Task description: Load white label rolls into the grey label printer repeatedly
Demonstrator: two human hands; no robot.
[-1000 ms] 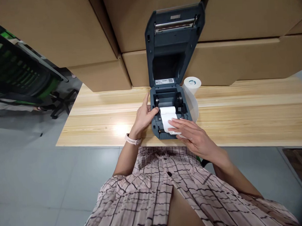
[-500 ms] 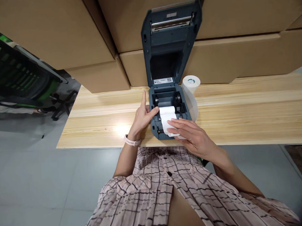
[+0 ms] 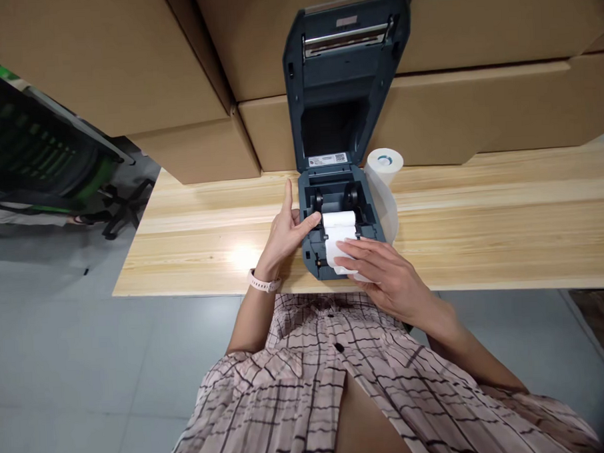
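A dark grey label printer (image 3: 311, 269) stands on the wooden table, its lid (image 3: 346, 84) tilted up and back. Inside, a small white roll of label paper (image 3: 339, 219) lies in front of two black roll holders, and its loose strip (image 3: 339, 241) runs toward the printer's front edge. My left hand (image 3: 285, 235) is at the printer's left side, index finger stretched out and thumb reaching over the wall beside the roll. My right hand (image 3: 386, 269) has its fingers over the strip's front end; its thumb is hidden beneath, and the strip appears held there.
A larger white paper roll (image 3: 385, 161) stands behind the printer's right side, its loose end curling along the printer. Large cardboard boxes (image 3: 477, 112) line the table's back edge. An office chair (image 3: 43, 144) is at the left, with part of another person low beside it.
The black roll holders inside the printer have moved closer together, mostly the left one shifting right. The paper roll and strip have slid slightly right. Both hands have hardly moved.
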